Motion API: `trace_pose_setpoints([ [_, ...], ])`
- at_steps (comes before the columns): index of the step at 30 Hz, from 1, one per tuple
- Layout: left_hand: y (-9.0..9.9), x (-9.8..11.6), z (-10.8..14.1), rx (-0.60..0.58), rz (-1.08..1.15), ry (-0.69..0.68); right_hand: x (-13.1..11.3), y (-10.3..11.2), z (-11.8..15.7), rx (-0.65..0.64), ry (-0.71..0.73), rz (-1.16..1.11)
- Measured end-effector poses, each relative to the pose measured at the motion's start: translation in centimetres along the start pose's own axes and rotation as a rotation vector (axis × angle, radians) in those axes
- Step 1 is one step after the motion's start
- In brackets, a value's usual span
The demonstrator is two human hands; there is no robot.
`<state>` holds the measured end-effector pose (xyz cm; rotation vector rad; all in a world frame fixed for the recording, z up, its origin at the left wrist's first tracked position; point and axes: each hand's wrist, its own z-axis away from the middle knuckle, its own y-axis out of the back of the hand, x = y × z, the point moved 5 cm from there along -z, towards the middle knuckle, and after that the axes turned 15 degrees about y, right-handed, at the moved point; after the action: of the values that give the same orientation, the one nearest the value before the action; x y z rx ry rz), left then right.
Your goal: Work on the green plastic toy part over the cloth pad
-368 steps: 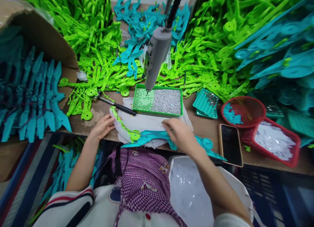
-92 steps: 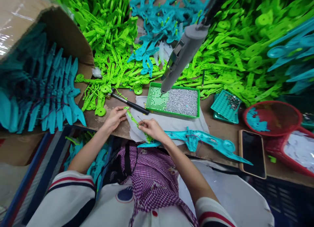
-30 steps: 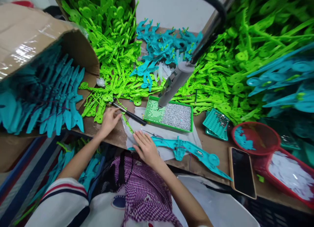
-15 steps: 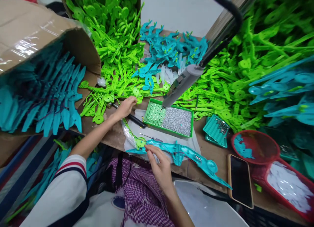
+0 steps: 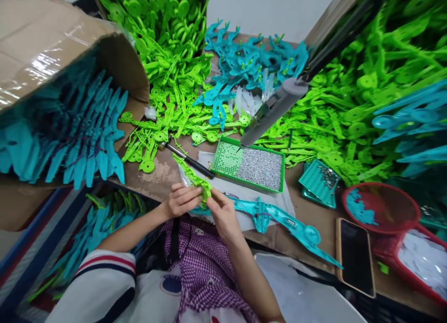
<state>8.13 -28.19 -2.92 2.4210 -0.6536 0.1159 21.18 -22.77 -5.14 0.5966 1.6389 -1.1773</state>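
My left hand has its fingers wrapped round a green plastic part at the near edge of the table. From the other side my right hand pinches the same part's round end. Beneath both hands lies a long turquoise bow-shaped shell, its left end mostly hidden by them. A clear plastic piece shows beside the green part. Just beyond, a hammer with a black handle rests on the table. A grey electric screwdriver hangs tip-down over a green tray of small screws.
Heaps of green parts and turquoise parts fill the back. At left, a cardboard box holds turquoise shells. A phone, a turquoise basket and red containers stand at right.
My left hand has come back from the green pile towards me with a green part. My right hand has closed on that part above the shell. The view has shifted slightly.
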Motion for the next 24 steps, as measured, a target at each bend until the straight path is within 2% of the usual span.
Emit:
trace_pose_setpoints([
  [5, 0.5, -1.1, 1.7, -0.180, 0.004, 0.105, -2.7, 2.5, -0.3, -0.279, 0.215, 0.326],
  [8, 1.6, -3.4, 2.8, -0.105, -0.004, 0.279, -3.7, 3.5, 0.0, -0.505, 0.289, 0.576],
  [11, 1.1, -5.8, 3.0, -0.138, -0.062, 0.452, -3.3, 2.9, -0.3, -0.676, 0.320, 0.741],
  [13, 0.1, -6.6, 2.7, -0.209, -0.076, 0.473, -2.7, 2.3, -0.9, -0.722, 0.338, 0.814],
  [17, -1.4, -7.4, 2.5, -0.317, -0.103, 0.493, -1.7, 1.8, -1.5, -0.736, 0.364, 0.888],
  [24, -2.3, -8.1, 3.0, -0.442, -0.113, 0.526, -1.5, 2.3, -1.8, -0.738, 0.389, 0.891],
])
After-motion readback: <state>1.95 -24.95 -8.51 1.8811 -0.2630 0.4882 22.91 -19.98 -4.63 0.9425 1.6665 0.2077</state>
